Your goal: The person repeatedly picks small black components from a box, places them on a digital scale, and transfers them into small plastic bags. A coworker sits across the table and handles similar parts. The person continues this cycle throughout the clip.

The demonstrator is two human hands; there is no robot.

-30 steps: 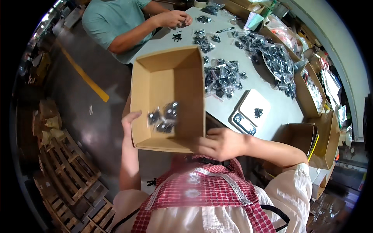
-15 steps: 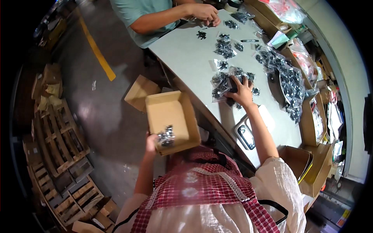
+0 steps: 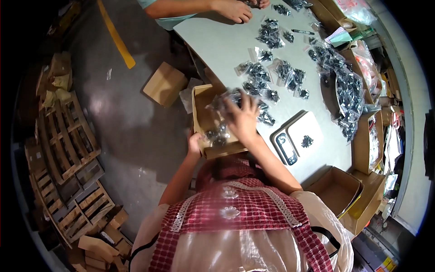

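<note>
My left hand (image 3: 195,144) grips the near left side of a shallow open cardboard box (image 3: 204,97), held against the table's edge. Inside the box lie clear plastic bags (image 3: 217,135) of small black parts. My right hand (image 3: 244,120), blurred, is over the box's right side with its fingers curled on more bags of black parts (image 3: 226,102). Several similar bags (image 3: 257,71) lie on the table just beyond it. Right of my right forearm stands a white scale (image 3: 294,122) with a little heap of loose black parts (image 3: 307,141) on its plate.
Across the table (image 3: 208,41) a co-worker's hands (image 3: 235,11) are at the far edge. A large pile of bagged parts (image 3: 346,90) lies to the right, beside cardboard boxes (image 3: 333,188). A closed carton (image 3: 164,84) and wooden pallets (image 3: 65,145) are on the left.
My right hand has come from the bags on the table to the box, bringing bags with it. The box has moved right, up to the table's edge. The scale's plate is now uncovered.
</note>
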